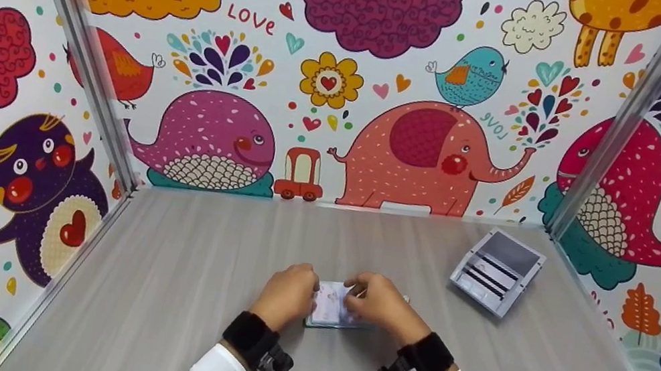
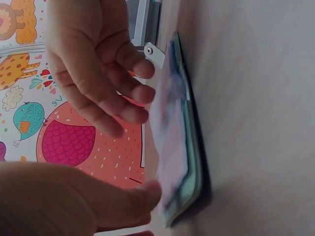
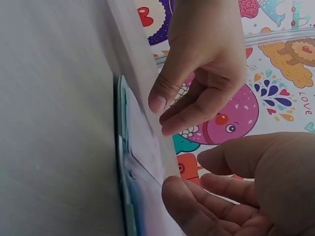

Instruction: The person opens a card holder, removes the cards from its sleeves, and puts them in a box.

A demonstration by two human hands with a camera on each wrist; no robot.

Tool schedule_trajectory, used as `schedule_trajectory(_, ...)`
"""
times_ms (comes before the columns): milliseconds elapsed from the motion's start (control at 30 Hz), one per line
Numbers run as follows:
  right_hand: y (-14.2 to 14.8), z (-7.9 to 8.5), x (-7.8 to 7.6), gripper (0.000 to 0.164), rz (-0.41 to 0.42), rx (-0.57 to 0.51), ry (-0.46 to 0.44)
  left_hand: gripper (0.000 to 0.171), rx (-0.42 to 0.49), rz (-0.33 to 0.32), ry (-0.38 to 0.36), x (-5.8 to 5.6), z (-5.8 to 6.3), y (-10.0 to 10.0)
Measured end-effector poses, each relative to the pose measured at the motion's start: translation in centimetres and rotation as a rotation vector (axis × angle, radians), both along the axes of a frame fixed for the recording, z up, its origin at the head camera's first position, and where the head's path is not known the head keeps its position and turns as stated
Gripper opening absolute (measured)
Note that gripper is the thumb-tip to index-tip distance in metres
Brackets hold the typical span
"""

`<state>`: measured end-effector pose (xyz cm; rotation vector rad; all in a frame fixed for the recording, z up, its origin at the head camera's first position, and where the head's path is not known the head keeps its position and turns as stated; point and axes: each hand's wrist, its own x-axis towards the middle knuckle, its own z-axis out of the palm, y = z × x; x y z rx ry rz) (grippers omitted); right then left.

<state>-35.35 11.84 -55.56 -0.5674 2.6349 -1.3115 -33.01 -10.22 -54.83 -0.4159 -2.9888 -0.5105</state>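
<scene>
A small, flat booklet-like case (image 1: 331, 305) lies spread on the table, with pale pink inner faces, a clear sleeve and teal edges. Over its left end is my left hand (image 1: 289, 294), thumb and fingertips a little apart; in the left wrist view its thumb (image 2: 150, 194) overlaps the case's near end. My right hand (image 1: 381, 303) hovers at the right half. Its loosely bent fingers (image 3: 179, 199) are spread from the thumb, one fingertip right at the clear sleeve's edge. Nothing shows between the fingers of either hand. A white tab with a round snap (image 2: 150, 50) sticks out at the case's far end.
A grey plastic tray (image 1: 504, 270) with dark slots stands at the table's back right. Printed cartoon panels (image 1: 332, 22) wall in the back and both sides, joined by metal corner posts (image 1: 628, 116). A black wrist band with a camera sits on each forearm.
</scene>
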Motion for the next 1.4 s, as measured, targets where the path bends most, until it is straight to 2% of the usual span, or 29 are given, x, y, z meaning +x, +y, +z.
schedule_trajectory(100, 0.0, -0.4, 0.0, 0.028, -0.004, -0.023, -0.057, 0.015, -0.015, -0.018, 0.013, 0.0, 0.0, 0.0)
schedule_trajectory(200, 0.2, -0.7, -0.2, 0.028, -0.014, -0.025, -0.074, 0.017, -0.021, -0.033, 0.023, -0.1, -0.1, -0.1)
schedule_trajectory(533, 0.5, -1.2, -0.7, 0.037, -0.041, -0.038, -0.143, 0.016, 0.056, -0.059, -0.024, 0.3, 0.0, -0.1)
schedule_trajectory(667, 0.5, -1.3, -0.8, 0.04, -0.058, -0.053, -0.161, 0.016, 0.053, -0.066, -0.011, 0.5, -0.1, 0.1)
schedule_trajectory(833, 0.5, -1.5, -0.8, 0.042, -0.066, -0.089, -0.171, 0.019, 0.052, -0.068, 0.015, 0.7, -0.3, 0.5)
schedule_trajectory(1100, 0.4, -1.8, -1.0, 0.039, -0.087, -0.126, -0.202, 0.019, 0.006, -0.047, 0.015, 0.5, -0.8, 1.2)
schedule_trajectory(1400, 0.1, -1.9, -0.6, 0.037, -0.096, -0.155, -0.162, 0.021, 0.002, -0.037, 0.022, 0.7, -0.5, 1.5)
